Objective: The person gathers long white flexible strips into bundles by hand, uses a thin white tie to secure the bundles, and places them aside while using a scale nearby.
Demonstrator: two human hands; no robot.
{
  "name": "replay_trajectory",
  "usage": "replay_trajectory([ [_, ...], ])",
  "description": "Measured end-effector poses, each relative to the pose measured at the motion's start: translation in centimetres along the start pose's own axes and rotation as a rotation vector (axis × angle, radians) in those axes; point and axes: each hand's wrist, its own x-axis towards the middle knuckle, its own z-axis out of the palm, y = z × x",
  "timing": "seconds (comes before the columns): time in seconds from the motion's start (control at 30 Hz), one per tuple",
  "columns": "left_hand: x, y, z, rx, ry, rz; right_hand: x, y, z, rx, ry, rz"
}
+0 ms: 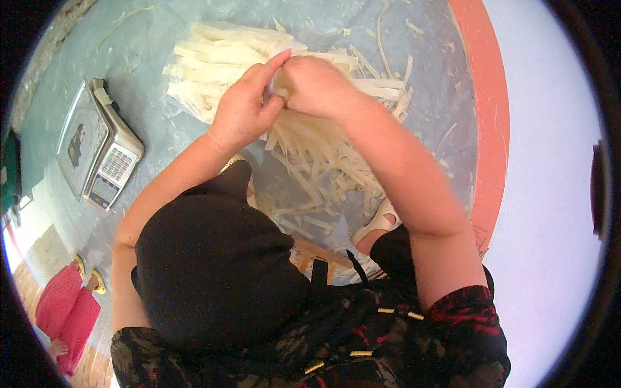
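Pale strips (310, 149) heaped on the floor (142, 58).
Left hand (244, 107) and right hand (317, 87) pinched one bundle; most lay loose, a bagged stack (213, 58) behind.

Pale cream strips (310, 155), long, flat and narrow, heaped loosely on the grey floor beyond a digital weighing scale (97, 145), well to its right. Part of the heap lies inside a clear plastic bag (207, 64); loose strips fan outward and scatter around it.
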Motion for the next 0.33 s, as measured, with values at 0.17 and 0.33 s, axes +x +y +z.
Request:
replay_trajectory([
  [0.17,-0.7,-2.1,1.4,0.005,0.068,-0.078,-10.2,6.1,0.3,0.309,0.636,0.255],
  [0.33,-0.3,-2.1,1.9,-0.138,-0.127,-0.137,-9.6,-0.3,9.1,1.499,0.637,0.592],
])
